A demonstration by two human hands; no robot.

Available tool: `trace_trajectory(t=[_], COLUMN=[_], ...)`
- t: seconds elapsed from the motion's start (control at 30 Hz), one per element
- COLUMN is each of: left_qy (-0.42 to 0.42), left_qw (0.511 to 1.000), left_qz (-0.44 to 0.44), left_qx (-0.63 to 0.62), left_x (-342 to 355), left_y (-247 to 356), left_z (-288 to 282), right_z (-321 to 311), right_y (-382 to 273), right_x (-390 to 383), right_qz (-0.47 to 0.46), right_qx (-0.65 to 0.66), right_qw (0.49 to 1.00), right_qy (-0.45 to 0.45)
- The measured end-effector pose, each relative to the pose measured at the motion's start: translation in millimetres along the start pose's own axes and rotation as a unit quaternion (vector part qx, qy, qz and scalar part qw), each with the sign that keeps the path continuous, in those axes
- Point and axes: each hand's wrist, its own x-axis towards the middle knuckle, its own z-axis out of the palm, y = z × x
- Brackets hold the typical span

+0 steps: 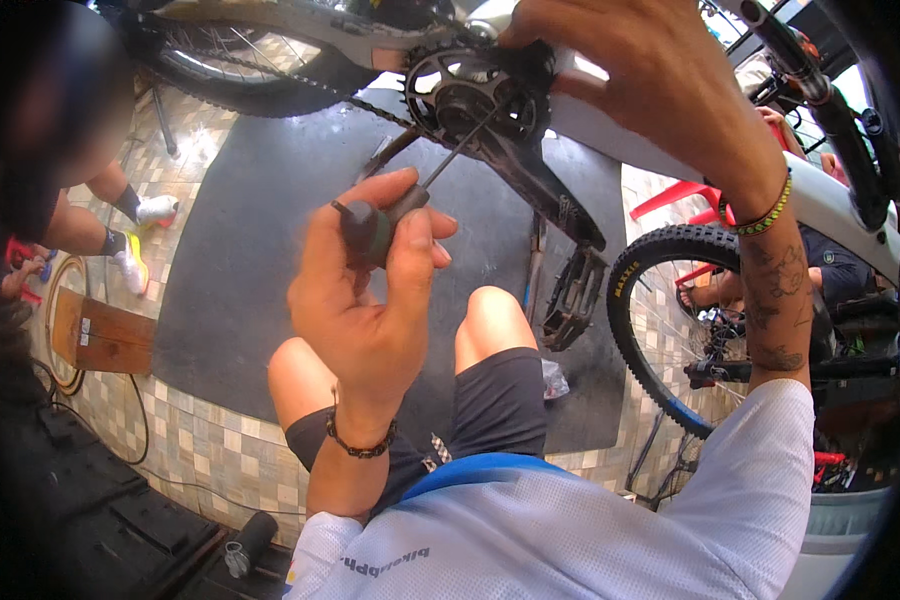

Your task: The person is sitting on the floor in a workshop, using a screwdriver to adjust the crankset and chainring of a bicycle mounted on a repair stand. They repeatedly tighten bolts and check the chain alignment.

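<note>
My left hand [365, 290] is closed around the dark handle of a screwdriver [375, 232]. Its thin shaft slants up to the right, across the black chainring [425, 95] of a bicycle; I cannot tell what the tip touches. My right hand [630, 55] reaches over from the upper right. Its fingers are bent around a part beside the top right of the chainring, and they hide what they hold. Below the chainring a black crank arm [545, 185] runs down to the right, ending in a flat pedal [575, 300]. The chain [320, 90] leads off to the left.
A dark mat [240, 270] covers the tiled floor [220, 430] beneath. On the right stand a knobby bicycle wheel [635, 330] and a light frame tube [840, 210]. People sit at both sides, near red chairs [670, 200]. A wooden board [110, 335] is at left, black cases [120, 525] below.
</note>
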Motion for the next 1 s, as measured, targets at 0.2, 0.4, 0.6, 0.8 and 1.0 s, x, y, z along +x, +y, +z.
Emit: trace_trajectory(t=[0.2,0.4,0.6,0.8,1.0], left_qy=[-0.009,-0.009,-0.018,-0.017,-0.058], left_qw=[0.999,0.999,0.998,0.986,0.907], left_qz=[0.030,0.049,0.053,0.098,0.257], left_qx=[-0.004,-0.006,-0.031,0.133,0.327], left_x=[4.9,4.0,6.7,0.7,15.1], left_y=[-2.0,-0.5,-1.9,19.5,52.8], left_z=[2.5,3.5,4.2,13.3,11.9], right_z=[-3.2,-1.0,2.6,2.0,10.8], right_y=[2.8,3.5,4.8,4.5,-14.2], right_x=[-1.5,-3.2,-4.4,-6.0,-23.9], right_qz=[-0.041,-0.028,-0.048,-0.037,0.023], right_qx=[-0.063,-0.016,-0.026,-0.026,-0.030], right_qw=[0.997,0.999,0.997,0.998,0.988], right_qy=[0.019,0.020,0.048,0.053,0.150])
